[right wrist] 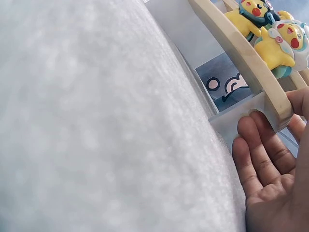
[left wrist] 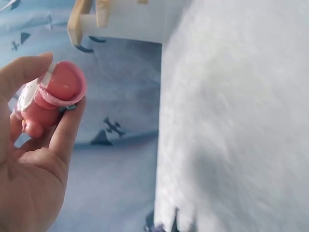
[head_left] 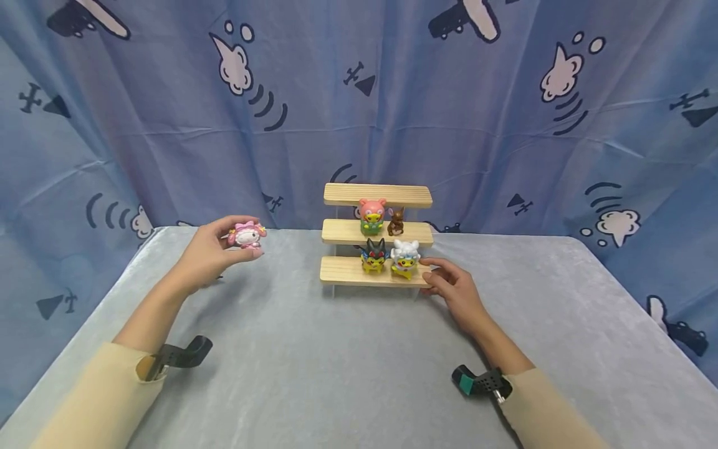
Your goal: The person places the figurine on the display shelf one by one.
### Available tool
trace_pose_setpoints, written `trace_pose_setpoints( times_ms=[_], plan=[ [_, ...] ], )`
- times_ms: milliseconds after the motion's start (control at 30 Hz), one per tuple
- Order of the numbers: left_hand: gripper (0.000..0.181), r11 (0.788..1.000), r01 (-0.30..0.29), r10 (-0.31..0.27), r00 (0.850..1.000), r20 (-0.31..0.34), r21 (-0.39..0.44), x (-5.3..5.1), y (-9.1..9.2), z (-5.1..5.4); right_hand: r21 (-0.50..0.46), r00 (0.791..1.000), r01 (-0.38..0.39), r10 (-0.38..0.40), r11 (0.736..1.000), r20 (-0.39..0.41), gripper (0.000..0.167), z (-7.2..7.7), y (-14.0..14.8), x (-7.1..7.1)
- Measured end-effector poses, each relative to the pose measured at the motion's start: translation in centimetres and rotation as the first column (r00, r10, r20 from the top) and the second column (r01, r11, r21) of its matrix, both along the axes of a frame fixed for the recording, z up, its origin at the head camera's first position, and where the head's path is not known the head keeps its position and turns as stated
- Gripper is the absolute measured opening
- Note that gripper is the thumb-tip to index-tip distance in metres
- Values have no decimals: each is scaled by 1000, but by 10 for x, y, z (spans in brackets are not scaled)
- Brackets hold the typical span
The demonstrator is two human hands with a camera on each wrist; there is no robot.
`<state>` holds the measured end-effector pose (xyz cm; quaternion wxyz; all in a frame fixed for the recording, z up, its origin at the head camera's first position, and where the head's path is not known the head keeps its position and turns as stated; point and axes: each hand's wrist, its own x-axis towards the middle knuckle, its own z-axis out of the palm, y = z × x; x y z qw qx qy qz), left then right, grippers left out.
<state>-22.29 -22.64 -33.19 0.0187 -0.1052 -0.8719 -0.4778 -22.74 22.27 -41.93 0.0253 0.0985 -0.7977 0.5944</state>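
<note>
My left hand (head_left: 204, 252) pinches a pink and white figurine (head_left: 247, 235) between thumb and fingers, above the table's left side. In the left wrist view the figurine (left wrist: 65, 84) shows its rounded pink underside. My right hand (head_left: 451, 290) grips the right end of the lowest tier of a three-tier wooden display shelf (head_left: 342, 269); in the right wrist view several fingertips touch its clear side panel (right wrist: 241, 111). On that tier stand a black-hooded yellow figurine (head_left: 374, 257) and a white-hooded one (head_left: 404, 259). The middle tier holds a pink-hooded figurine (head_left: 372, 216) and a brown one (head_left: 395, 222).
A pale grey cloth covers the table (head_left: 314, 368). Behind it hangs a blue patterned curtain (head_left: 359, 112). A small dark thing (head_left: 217, 279), mostly hidden, lies on the table beyond my left wrist. The top tier (head_left: 378, 194) of the shelf is bare wood.
</note>
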Motion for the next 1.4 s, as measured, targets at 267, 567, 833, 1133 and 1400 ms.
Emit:
trace_pose_setpoints(
  times_ms=[267,567,833,1133,1400],
  plan=[
    [58,997,46,-40,996,-80,67,-16,30,20,3,1000,0,0,1000,5,38,0,0,0],
    [56,991,89,-68,978,-197,102,-37,67,37,-3,1000,-6,6,1000,0,37,-2,0,1],
    [58,987,107,-76,969,-236,120,-61,98,42,-1,1000,3,-3,1000,-1,37,-2,0,0],
    [54,986,123,-89,957,-277,110,-79,122,46,-19,999,-22,22,1000,-24,37,-1,0,-2],
    [54,986,135,-107,959,-261,94,-90,132,47,2,1000,-3,3,1000,-24,35,-1,1,0]
  ],
)
